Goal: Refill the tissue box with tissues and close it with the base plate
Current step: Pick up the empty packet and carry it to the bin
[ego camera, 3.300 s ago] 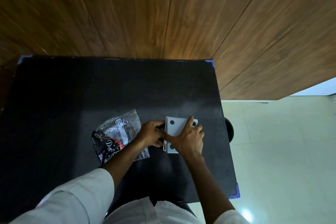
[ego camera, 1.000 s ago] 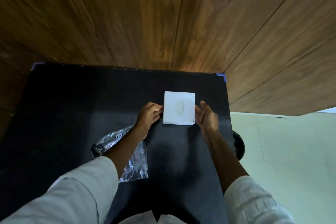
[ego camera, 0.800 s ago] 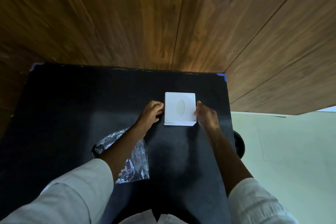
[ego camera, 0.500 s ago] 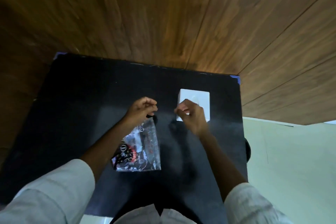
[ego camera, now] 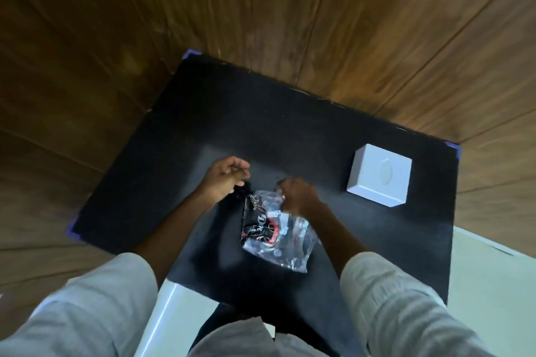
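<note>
On a black table [ego camera: 290,130], the white tissue box [ego camera: 380,174] sits at right (oval slot up), while the right hand [ego camera: 298,195] pinches a crinkled plastic wrapper [ego camera: 275,230] at centre and the left hand [ego camera: 227,177] hovers loosely curled, empty.

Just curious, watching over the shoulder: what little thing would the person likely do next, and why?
Probably lift the crinkled clear plastic wrapper off the black table to clear it away. The right hand is closed on the wrapper's top edge, the left hand hovers loosely curled beside it, and the white square tissue box stands apart, slot side up.
</note>
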